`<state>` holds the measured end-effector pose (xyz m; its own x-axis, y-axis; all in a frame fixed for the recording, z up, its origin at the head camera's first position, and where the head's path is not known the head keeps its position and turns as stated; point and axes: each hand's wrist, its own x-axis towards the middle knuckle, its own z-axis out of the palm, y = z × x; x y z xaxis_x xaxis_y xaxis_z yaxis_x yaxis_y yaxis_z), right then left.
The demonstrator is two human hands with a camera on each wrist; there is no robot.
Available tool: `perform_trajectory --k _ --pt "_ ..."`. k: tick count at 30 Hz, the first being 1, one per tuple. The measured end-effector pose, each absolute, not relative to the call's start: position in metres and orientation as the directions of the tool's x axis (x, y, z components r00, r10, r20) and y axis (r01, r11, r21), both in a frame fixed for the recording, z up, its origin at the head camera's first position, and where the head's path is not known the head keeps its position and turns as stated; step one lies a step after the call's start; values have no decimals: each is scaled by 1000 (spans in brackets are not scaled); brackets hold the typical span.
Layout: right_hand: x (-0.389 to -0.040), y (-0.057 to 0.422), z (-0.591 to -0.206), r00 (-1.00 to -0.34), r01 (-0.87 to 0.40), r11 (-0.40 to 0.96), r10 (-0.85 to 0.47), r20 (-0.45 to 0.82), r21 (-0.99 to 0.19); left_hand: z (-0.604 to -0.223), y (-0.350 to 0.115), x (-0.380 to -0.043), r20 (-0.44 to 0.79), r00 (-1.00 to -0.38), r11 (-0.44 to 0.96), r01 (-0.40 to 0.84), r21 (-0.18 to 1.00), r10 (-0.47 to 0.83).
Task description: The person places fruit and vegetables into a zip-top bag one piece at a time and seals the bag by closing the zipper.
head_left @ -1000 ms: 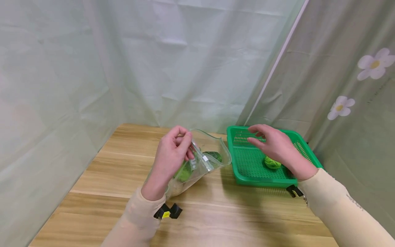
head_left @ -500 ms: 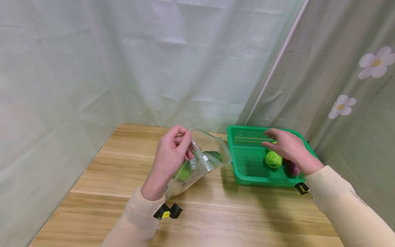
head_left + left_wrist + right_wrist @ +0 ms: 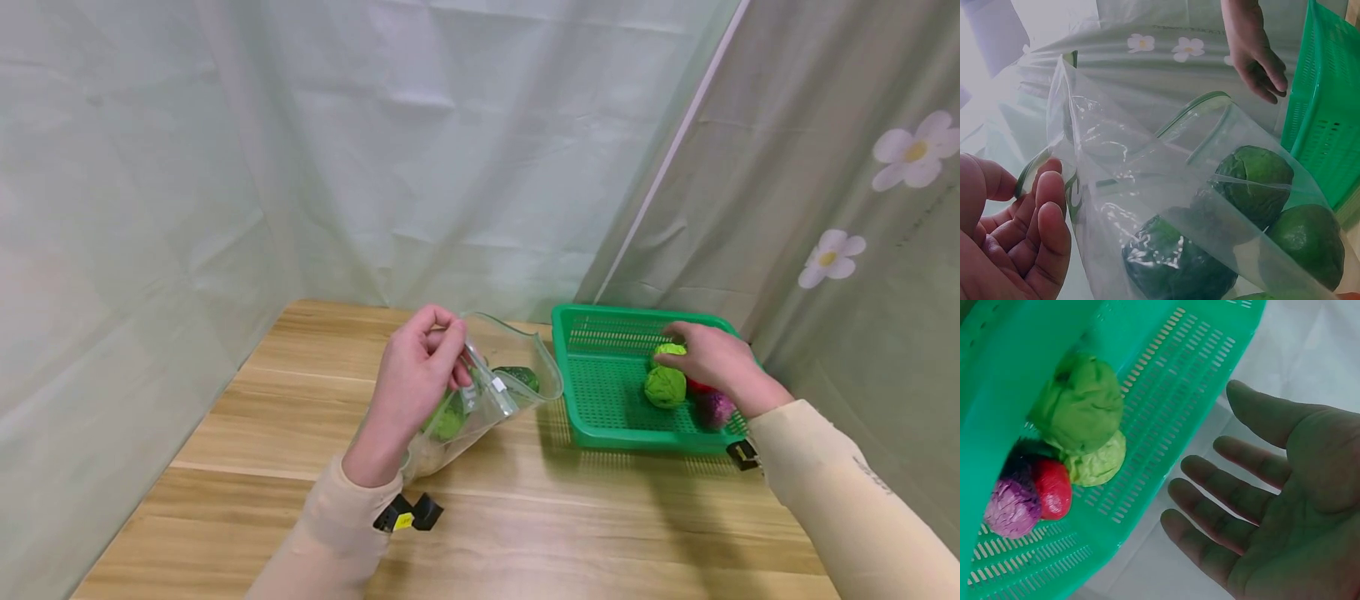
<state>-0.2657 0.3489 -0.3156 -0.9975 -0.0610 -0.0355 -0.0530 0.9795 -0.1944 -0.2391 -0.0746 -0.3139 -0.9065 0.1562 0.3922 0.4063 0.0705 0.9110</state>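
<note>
My left hand (image 3: 420, 367) pinches the rim of a clear zip bag (image 3: 536, 362) between thumb and fingers, and the bag's mouth gapes to the right. Inside it lie several green vegetables (image 3: 1254, 187), one dark and wrinkled; a pale thing at the bottom is too blurred to name. Over the right part of a green basket (image 3: 600, 437) hovers my right hand (image 3: 712, 362), its fingers spread and holding nothing. Below it in the basket are two light green cabbages (image 3: 665, 387), a purple cabbage (image 3: 1013, 509) and a red vegetable (image 3: 1052, 487), partly hidden by the hand in the head view.
The basket stands at the back right of the wooden table (image 3: 247, 467), close to the curtain (image 3: 450, 150). Its slotted wall (image 3: 1172, 375) rises around the vegetables. The bag lies left of the basket, a narrow gap between them.
My right hand has moved right and slightly down above the basket, uncovering more of the cabbages and the red vegetable. My left hand and the bag have stayed in place.
</note>
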Motion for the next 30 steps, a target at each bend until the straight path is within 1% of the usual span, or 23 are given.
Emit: perform_trajectory --k 4,14,22,30 --pt "-267 352 -320 -995 -48 984 -62 -74 -174 -314 -75 -239 388 -908 73 402 913 156" --pt "-269 357 -336 -969 -84 986 -114 -220 -141 -314 -74 -239 385 -909 67 399 915 159" --pt "-268 358 -342 -938 -70 983 -123 -324 -173 -313 -74 -239 381 -911 65 395 916 160" --pt "-268 358 -345 -927 -73 978 -138 -348 -193 -314 -73 -238 376 -913 67 390 918 157"
